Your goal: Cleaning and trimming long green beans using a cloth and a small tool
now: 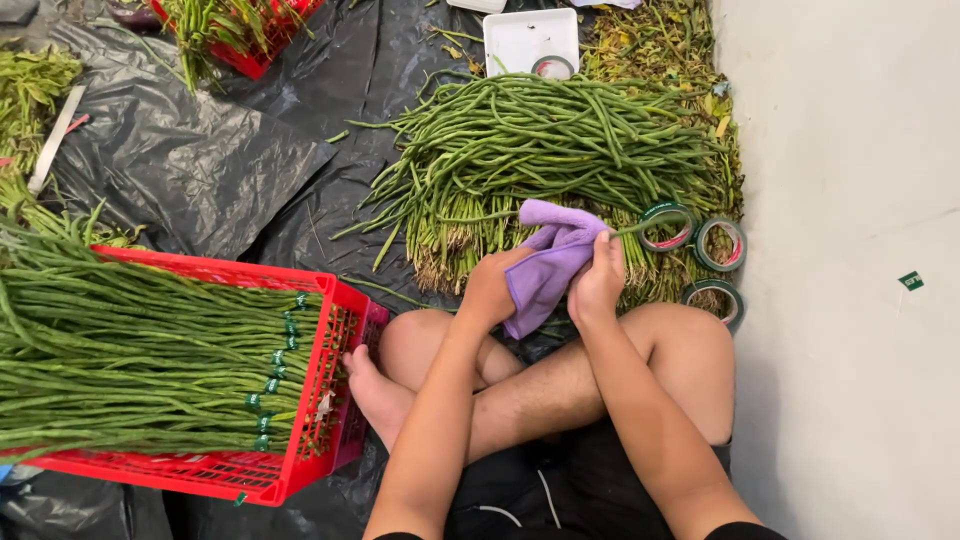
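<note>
— What is closest to the lens?

— Two bare forearms rising from the bottom edge, over crossed legs on black plastic sheeting point(200, 160) spread on the floor. The left hand point(490, 285) and right hand point(597, 280) meet just above the knees.

— What do they hold?

— A purple cloth point(550, 262). The left grip is closed on its lower left side, fingers tucked under the fabric. The right grip is pressed together around its right edge, and a thin green strip runs from those fingers to a roll of green tape point(666, 226) just beside them.

— More rolls?

— Two more green tape rolls, one point(721, 244) to the right of the first and one point(715, 300) below it, near the right knee, all lying beside a pale wall point(850, 300). A small green label point(910, 281) sticks on that wall, well apart from the hands.

— And the vegetables?

— A loose pile of long beans point(540, 150) lies directly beyond the cloth. To the left, a red crate point(320, 400) holds bundled long beans point(130, 350), each bunch bound with green tape at the stem end. A second red crate point(250, 60) stands at the top left.

— Anything else?

— A white square tray point(515, 40) beyond the pile, with another tape roll point(553, 67) on its lower corner.
</note>
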